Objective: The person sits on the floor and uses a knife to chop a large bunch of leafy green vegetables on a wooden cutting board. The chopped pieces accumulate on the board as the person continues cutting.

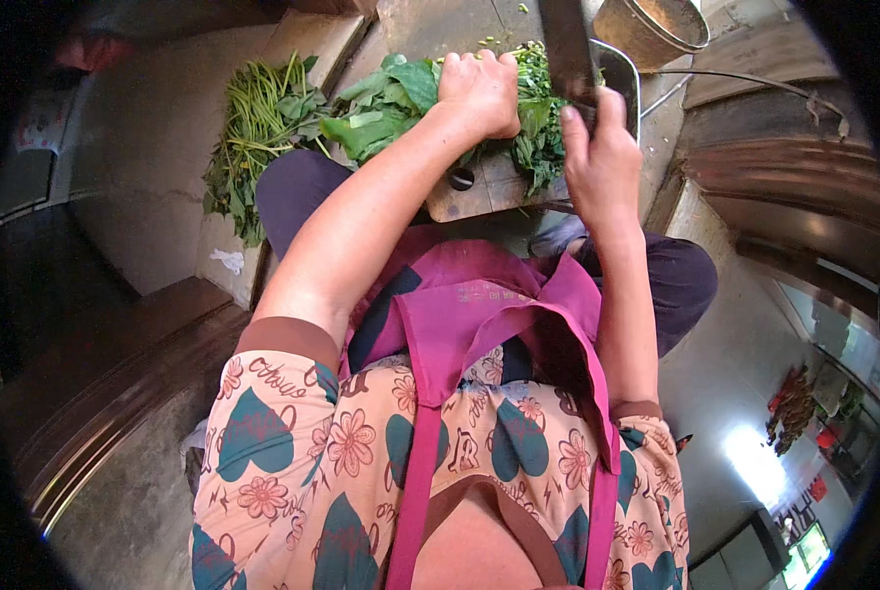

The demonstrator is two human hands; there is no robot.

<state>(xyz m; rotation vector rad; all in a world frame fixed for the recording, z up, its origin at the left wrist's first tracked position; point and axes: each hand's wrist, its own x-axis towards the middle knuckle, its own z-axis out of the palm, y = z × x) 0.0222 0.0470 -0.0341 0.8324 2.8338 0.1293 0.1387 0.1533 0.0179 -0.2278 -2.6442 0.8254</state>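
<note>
My left hand [479, 93] is closed over a bunch of leafy greens [386, 113] and presses it onto a wooden cutting board [474, 200]. The leaves stick out to the left of the fist. In my right hand [603, 165] is a knife with a broad dark blade [566, 44], raised and pointing away from me. Its handle is mostly hidden by the fingers. Chopped greens [533, 74] lie between the two hands, partly under the blade. Some cut leaves [540, 147] hang toward the board's near edge, which has a round dark hole.
A heap of long-stemmed greens [273, 123] lies to the left. Behind the knife shows the rim of a metal tray [638, 88]. A worn bucket [656, 29] stands at the far right, near a thin cable [755, 79]. White crumpled paper [228, 261] lies near my left knee.
</note>
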